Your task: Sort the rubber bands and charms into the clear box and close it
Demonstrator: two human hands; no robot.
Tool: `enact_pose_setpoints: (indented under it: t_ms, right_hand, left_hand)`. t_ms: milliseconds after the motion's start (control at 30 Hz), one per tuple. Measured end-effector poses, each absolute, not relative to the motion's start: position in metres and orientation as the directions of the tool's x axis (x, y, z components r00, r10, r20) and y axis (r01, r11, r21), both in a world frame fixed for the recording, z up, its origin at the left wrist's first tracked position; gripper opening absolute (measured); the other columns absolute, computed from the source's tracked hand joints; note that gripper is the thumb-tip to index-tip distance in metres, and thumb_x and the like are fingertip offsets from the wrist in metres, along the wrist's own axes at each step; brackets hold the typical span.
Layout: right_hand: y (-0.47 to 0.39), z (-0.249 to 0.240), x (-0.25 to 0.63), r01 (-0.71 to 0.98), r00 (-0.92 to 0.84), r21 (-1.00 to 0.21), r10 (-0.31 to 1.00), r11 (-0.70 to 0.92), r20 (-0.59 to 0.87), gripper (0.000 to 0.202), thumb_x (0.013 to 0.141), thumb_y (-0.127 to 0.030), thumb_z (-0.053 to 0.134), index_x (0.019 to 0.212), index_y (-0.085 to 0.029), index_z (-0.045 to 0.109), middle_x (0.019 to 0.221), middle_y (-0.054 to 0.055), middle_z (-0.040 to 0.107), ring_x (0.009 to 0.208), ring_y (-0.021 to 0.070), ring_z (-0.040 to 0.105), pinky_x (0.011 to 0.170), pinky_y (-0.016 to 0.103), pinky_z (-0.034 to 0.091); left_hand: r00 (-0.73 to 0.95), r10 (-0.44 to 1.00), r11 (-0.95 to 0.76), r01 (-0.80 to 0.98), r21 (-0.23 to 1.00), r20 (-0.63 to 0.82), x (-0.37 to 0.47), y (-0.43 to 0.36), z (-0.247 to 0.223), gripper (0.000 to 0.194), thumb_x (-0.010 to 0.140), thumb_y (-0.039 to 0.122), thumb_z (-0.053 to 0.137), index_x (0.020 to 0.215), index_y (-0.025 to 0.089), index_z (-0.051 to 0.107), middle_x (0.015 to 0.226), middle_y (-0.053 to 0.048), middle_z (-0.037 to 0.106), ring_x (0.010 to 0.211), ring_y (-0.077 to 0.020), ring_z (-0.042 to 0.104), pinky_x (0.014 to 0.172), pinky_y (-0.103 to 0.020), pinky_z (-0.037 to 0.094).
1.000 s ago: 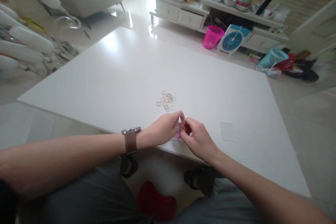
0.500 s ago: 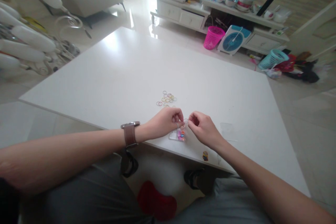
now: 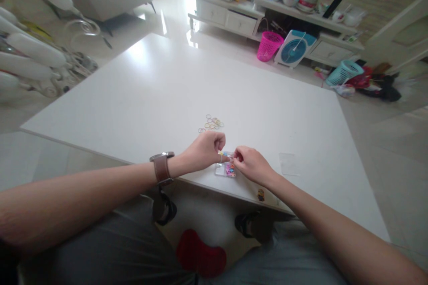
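In the head view, we saw that the gap between our hands had closed: half a second earlier a thin band was stretched between them, and now our right fingertips met, or nearly met, our left thumb. We judged this to be fine finger work on a band, drawn in rather than finished.

Our left hand [image 3: 203, 149] had its fingers curled, the thumb pointing right and parted from them, with a pale loop [image 3: 220, 158] around it. Our right hand [image 3: 254, 164] was narrow, thumb and finger pinched at the tips; whether they gripped anything, we could not tell.

Just under the fingertips, the clear box [image 3: 219, 173] sat near the edge of the table [image 3: 160, 98], with pink and orange beads [image 3: 230, 169] in its right part. The loose bands [image 3: 214, 124] lay just beyond our left hand, which hid some of them. A clear sheet [image 3: 289, 164] lay to the right, and a yellow charm [image 3: 261, 194] near the edge.
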State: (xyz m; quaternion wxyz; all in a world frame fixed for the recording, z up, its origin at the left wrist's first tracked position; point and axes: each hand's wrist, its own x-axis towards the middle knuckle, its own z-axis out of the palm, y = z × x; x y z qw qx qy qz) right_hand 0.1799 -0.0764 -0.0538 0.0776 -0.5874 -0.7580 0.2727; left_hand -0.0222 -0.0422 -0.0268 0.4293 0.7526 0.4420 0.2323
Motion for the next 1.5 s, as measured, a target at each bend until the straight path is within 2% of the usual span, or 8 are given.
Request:
enact_pose_setpoints:
  t_ms: [233, 433, 600, 867, 1100, 1233, 1500]
  right_hand:
    - [-0.075, -0.042, 0.179, 0.837, -0.293, -0.503, 0.953, 0.215, -0.081, 0.005, 0.082, -0.022, 0.059, 0.081, -0.018, 0.057, 0.074, 0.0, 0.058, 0.066, 0.0123, 0.047, 0.061, 0.025, 0.029]
    - [-0.092, -0.019, 0.165, 0.645, -0.368, -0.697, 0.927, 0.313, 0.076, 0.007, 0.086, -0.021, 0.057, 0.079, -0.018, 0.058, 0.072, -0.001, 0.056, 0.064, 0.0112, 0.048, 0.062, 0.024, 0.035]
    - [-0.104, -0.013, 0.153, 0.553, -0.377, -0.791, 0.925, 0.261, 0.042, 0.01, 0.088, -0.026, 0.06, 0.081, -0.018, 0.06, 0.071, -0.001, 0.057, 0.064, 0.0114, 0.049, 0.062, 0.025, 0.038]
    - [-0.1, -0.022, 0.155, 0.436, -0.268, -0.9, 0.958, 0.028, -0.1, 0.009, 0.087, -0.025, 0.06, 0.085, -0.017, 0.064, 0.072, 0.0, 0.063, 0.065, 0.0118, 0.055, 0.062, 0.024, 0.042]
    - [-0.095, -0.025, 0.155, 0.411, -0.264, -0.912, 0.956, -0.006, -0.125, 0.007, 0.084, -0.02, 0.058, 0.079, -0.017, 0.063, 0.063, -0.002, 0.061, 0.059, 0.0112, 0.054, 0.058, 0.023, 0.041]
    - [-0.101, -0.025, 0.151, 0.401, -0.207, -0.915, 0.969, -0.044, -0.137, 0.006, 0.082, -0.021, 0.058, 0.08, -0.017, 0.062, 0.066, -0.001, 0.061, 0.061, 0.0121, 0.054, 0.059, 0.023, 0.042]
    - [-0.108, -0.017, 0.151, 0.488, -0.206, -0.873, 0.969, -0.018, -0.135, 0.005, 0.077, -0.015, 0.057, 0.074, -0.017, 0.061, 0.067, -0.001, 0.059, 0.063, 0.0113, 0.052, 0.06, 0.023, 0.039]
  left_hand:
    - [0.496, 0.867, -0.221, 0.455, 0.863, -0.04, -0.023, -0.042, -0.027, 0.03, 0.067, 0.021, 0.074, 0.063, 0.017, 0.044, 0.057, 0.008, 0.043, 0.055, -0.0065, 0.036, 0.051, -0.023, 0.025]
    - [0.474, 0.88, -0.21, 0.436, 0.875, -0.025, -0.022, -0.042, -0.028, 0.025, 0.066, 0.017, 0.071, 0.064, 0.017, 0.046, 0.058, 0.008, 0.044, 0.056, -0.0073, 0.038, 0.051, -0.023, 0.027]
    - [0.474, 0.88, -0.207, 0.43, 0.879, -0.025, -0.016, -0.045, -0.025, 0.018, 0.06, 0.006, 0.059, 0.063, 0.017, 0.046, 0.057, 0.008, 0.044, 0.056, -0.0076, 0.038, 0.05, -0.023, 0.026]
    - [0.462, 0.887, -0.214, 0.435, 0.875, -0.013, -0.009, -0.048, -0.025, 0.017, 0.056, 0.002, 0.046, 0.064, 0.017, 0.047, 0.058, 0.007, 0.044, 0.057, -0.0082, 0.038, 0.052, -0.023, 0.026]
    - [0.462, 0.887, -0.246, 0.434, 0.867, 0.021, -0.008, -0.046, -0.032, 0.016, 0.061, 0.003, 0.049, 0.067, 0.017, 0.049, 0.06, 0.007, 0.045, 0.058, -0.0084, 0.038, 0.053, -0.022, 0.026]
    - [0.457, 0.889, -0.254, 0.429, 0.867, 0.034, -0.008, -0.051, -0.031, 0.017, 0.062, 0.002, 0.049, 0.069, 0.017, 0.05, 0.06, 0.007, 0.044, 0.057, -0.0083, 0.038, 0.053, -0.023, 0.026]
    - [0.484, 0.875, -0.232, 0.399, 0.887, 0.011, -0.01, -0.063, -0.024, 0.017, 0.064, 0.002, 0.051, 0.07, 0.017, 0.05, 0.06, 0.007, 0.042, 0.057, -0.0076, 0.038, 0.052, -0.022, 0.026]
